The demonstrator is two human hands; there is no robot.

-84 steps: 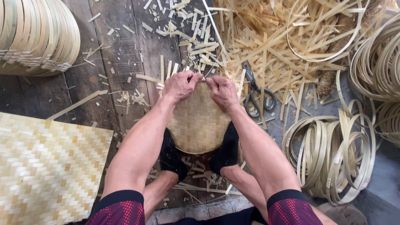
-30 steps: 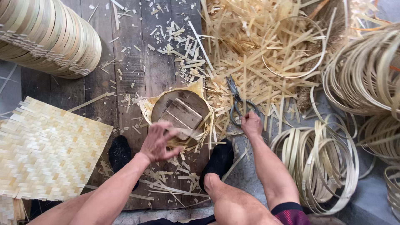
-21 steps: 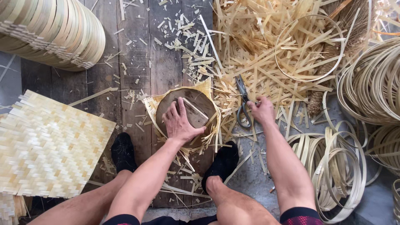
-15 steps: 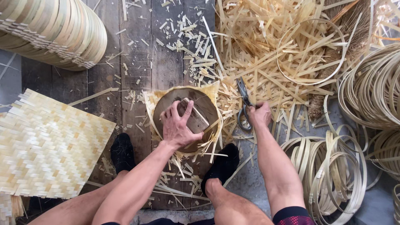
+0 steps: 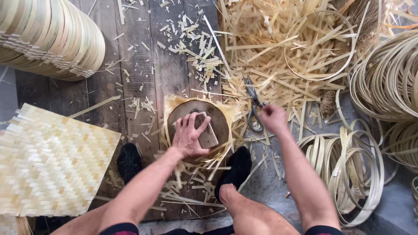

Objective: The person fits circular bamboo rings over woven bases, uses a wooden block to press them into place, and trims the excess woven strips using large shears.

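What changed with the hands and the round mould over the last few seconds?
Both hands left the woven bamboo disc's rim. The left hand now presses the wooden block inside the round mould; the right hand reached right, gripping the metal scissors. The woven mat stayed put.

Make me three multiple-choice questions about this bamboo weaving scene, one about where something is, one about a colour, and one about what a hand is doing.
1. Where does the flat woven mat lie?
A. left of the round form
B. on top of the strip pile
C. inside the hoops

2. What colour are the shoes?
A. white
B. black
C. red

3. What is the left hand doing?
A. hanging in the air
B. gripping a hoop
C. pressing on the block inside the round form

Answers: 1 A, the mat fills the lower left of the floor. 2 B, both shoes look black. 3 C, its fingers lie spread on the block, while the right hand is at the scissors.
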